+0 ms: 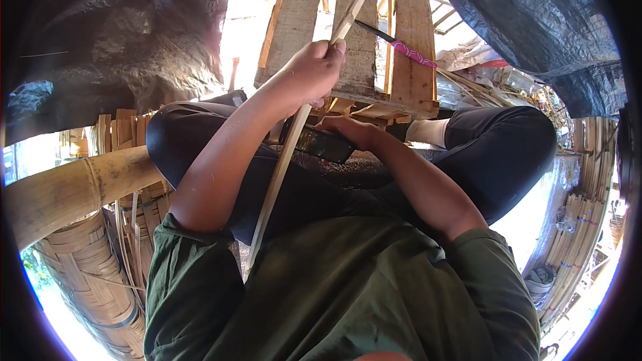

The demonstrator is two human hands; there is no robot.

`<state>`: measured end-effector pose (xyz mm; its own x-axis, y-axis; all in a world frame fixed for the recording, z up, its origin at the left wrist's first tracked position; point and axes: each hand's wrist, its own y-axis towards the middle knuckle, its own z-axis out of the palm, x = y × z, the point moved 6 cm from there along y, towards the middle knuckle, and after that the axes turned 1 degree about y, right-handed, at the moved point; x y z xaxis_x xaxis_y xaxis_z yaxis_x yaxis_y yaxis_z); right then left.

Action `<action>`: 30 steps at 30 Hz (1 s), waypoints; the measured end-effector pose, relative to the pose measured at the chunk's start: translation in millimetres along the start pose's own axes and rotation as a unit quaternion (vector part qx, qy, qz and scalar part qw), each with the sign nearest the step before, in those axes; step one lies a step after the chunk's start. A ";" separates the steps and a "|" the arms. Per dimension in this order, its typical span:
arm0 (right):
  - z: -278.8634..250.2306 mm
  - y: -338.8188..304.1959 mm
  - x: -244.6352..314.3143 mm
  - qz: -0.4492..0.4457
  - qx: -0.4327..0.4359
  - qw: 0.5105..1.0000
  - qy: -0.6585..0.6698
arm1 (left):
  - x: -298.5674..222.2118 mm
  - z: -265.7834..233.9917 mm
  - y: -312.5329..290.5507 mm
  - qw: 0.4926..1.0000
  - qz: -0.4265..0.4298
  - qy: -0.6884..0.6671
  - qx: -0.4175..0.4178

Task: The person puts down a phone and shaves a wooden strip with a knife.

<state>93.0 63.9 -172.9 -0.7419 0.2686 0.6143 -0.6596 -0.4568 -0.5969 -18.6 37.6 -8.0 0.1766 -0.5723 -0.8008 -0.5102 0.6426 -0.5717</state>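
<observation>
Two wrinkled dark plastic sheets [127,33] hang at far left and far right, with one rough brown wooden stand [412,83] between them, three broad planks showing. Against it lies one slim dark-bladed tool with a pink patterned handle [414,55]; we cannot read its markings. Our left hand [314,72] has its fingers clenched round one long pale wooden strip [281,174], slanting from the far side to near our left sleeve. Our right hand [349,131] grasps one black rectangular phone [324,145], its screen too dim to read. One thick yellowish bamboo pole [87,187] lies left, above woven bamboo basketwork [93,281].
</observation>
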 end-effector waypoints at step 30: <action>8.3 16.6 -9.9 -0.049 0.126 0.991 -0.008 | 1.5 1.2 2.4 1.000 -0.001 0.006 -0.005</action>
<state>90.4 46.6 -184.6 -0.6721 0.3091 0.6729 -0.6760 -0.6271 -0.3871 -18.5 38.9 -10.8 0.1672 -0.5808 -0.7967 -0.5183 0.6357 -0.5721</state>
